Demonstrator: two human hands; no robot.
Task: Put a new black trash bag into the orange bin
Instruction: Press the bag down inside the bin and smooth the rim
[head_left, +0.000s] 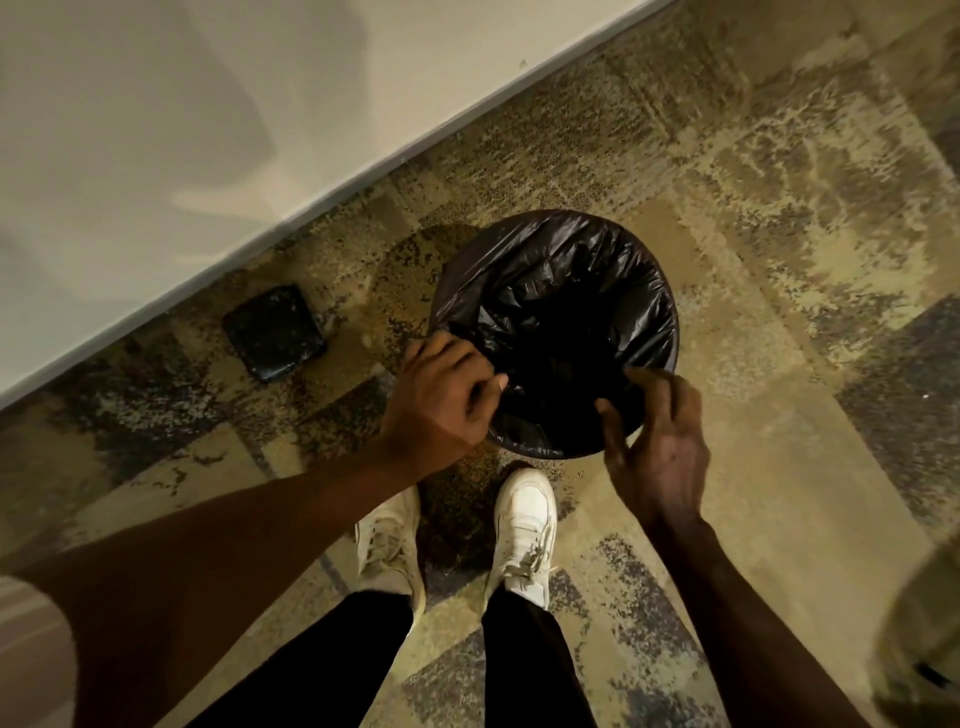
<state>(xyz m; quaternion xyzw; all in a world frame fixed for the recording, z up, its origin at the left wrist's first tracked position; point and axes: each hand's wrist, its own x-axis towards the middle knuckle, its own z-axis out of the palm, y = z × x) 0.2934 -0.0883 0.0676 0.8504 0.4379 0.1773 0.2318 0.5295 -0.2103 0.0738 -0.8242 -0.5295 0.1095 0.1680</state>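
Note:
A round bin stands on the carpet in front of my feet, and a black trash bag (561, 291) lines it and is folded over the rim, so the bin's orange wall is hidden. My left hand (441, 395) grips the bag's edge at the near left of the rim. My right hand (660, 441) pinches the bag's edge at the near right of the rim, fingers curled over the plastic. The bag's inside is dark and crumpled.
A white wall with a baseboard (363, 171) runs diagonally behind the bin. A flat folded black packet (275, 332) lies on the patterned carpet to the bin's left. My white shoes (524, 530) stand just short of the bin.

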